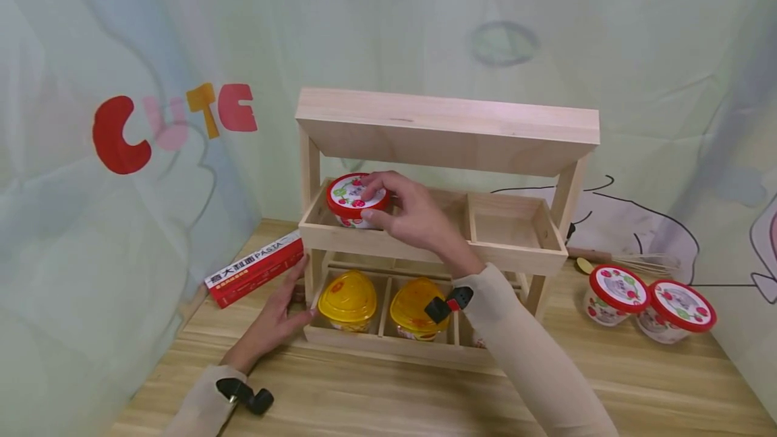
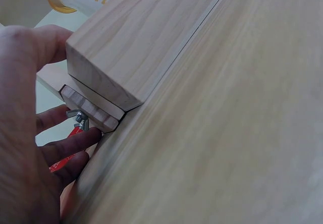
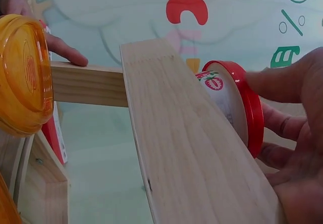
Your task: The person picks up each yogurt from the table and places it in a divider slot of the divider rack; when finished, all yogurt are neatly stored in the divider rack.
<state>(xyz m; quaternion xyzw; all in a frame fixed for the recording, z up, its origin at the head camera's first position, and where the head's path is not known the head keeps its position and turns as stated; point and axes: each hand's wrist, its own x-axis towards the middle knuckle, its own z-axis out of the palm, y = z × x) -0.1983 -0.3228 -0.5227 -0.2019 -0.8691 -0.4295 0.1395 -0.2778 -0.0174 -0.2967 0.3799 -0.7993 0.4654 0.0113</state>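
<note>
A two-tier wooden rack [image 1: 449,130] stands on the table. My right hand [image 1: 413,218] grips a white tub [image 1: 344,194] with a red lid and cherry print at the left end of the upper tray. In the right wrist view, the thumb and fingers hold the lid's red rim [image 3: 256,118]; the tray's front board hides part of the tub. My left hand [image 1: 273,322] holds the lower left corner of the rack. Its thumb lies at the corner of the front board [image 2: 136,42], while the other fingers reach round the end.
Yellow-lidded cups [image 1: 347,299] fill two lower compartments; my right arm mostly covers the third. Two more red-lidded tubs [image 1: 618,288] stand to the right, near a whisk [image 1: 649,261]. A red pasta box [image 1: 257,268] lies left of the rack. Printed curtains hang behind.
</note>
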